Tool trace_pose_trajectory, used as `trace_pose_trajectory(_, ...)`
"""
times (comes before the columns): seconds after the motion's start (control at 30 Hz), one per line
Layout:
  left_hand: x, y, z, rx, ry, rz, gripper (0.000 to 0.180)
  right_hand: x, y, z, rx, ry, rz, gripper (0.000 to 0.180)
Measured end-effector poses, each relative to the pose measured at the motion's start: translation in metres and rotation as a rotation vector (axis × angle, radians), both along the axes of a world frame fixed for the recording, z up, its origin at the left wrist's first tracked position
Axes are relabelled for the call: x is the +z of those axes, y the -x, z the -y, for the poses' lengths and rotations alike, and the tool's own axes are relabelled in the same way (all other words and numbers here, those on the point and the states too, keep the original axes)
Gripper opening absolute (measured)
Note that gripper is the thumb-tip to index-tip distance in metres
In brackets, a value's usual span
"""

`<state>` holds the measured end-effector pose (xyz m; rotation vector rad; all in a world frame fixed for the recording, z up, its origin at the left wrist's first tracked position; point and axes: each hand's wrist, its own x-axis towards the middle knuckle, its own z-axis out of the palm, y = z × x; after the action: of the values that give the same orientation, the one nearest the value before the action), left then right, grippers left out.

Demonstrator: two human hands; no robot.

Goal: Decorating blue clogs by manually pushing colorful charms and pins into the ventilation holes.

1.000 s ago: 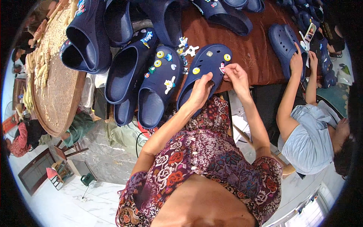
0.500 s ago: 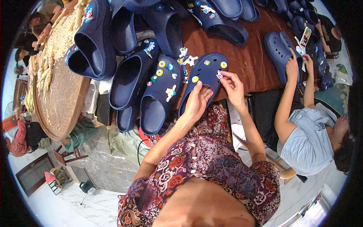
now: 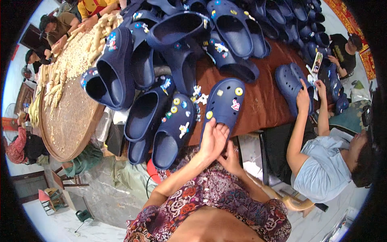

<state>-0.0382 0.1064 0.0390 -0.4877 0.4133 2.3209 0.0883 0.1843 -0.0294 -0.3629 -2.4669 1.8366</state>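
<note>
My left hand (image 3: 214, 140) grips a navy clog (image 3: 225, 101), its fingers inside the foot opening and its thumb up near a yellow charm (image 3: 209, 114). A pink-and-white charm (image 3: 235, 105) sits on the right of the clog's upper. Above it is a round yellow-and-white charm (image 3: 239, 91), and a pale charm (image 3: 219, 92) is to the left. Just below the clog's opening, my right hand (image 3: 231, 162) is close to my left palm, thumb and forefinger apart with no visible object between them; its other fingers are partly hidden.
Left of my clog lies a decorated navy clog (image 3: 171, 129), beside a loose cluster of white charms (image 3: 198, 96). Many more clogs cover the brown cloth (image 3: 266, 88). A co-worker (image 3: 322, 161) on the right handles another clog (image 3: 291, 86). A round woven tray (image 3: 68, 129) stands left.
My right hand has let go of the pink-and-white charm, which now sits on the clog, and has drawn down below the opening. My left hand keeps its grip. The view has shifted.
</note>
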Motion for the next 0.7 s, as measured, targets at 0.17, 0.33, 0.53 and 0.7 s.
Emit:
trace_pose_trajectory(0.17,0.019,-0.004,-0.009,0.010,-0.116,-0.040,0.036,0.009,0.010,-0.002,-0.220,0.157,-0.075,0.058)
trace_pose_trajectory(0.33,0.039,-0.001,-0.004,-0.068,0.014,-0.500,0.044,0.033,0.031,-0.065,-0.250,-0.206,-0.207,0.054)
trace_pose_trajectory(0.53,0.002,0.010,0.019,0.109,0.979,-1.451,0.026,0.105,0.125,-0.117,-0.249,0.019,-0.370,0.041)
trace_pose_trajectory(0.7,-0.071,0.012,0.031,0.034,1.116,-1.441,0.029,0.137,0.217,-0.162,-0.361,0.125,-0.335,0.052)
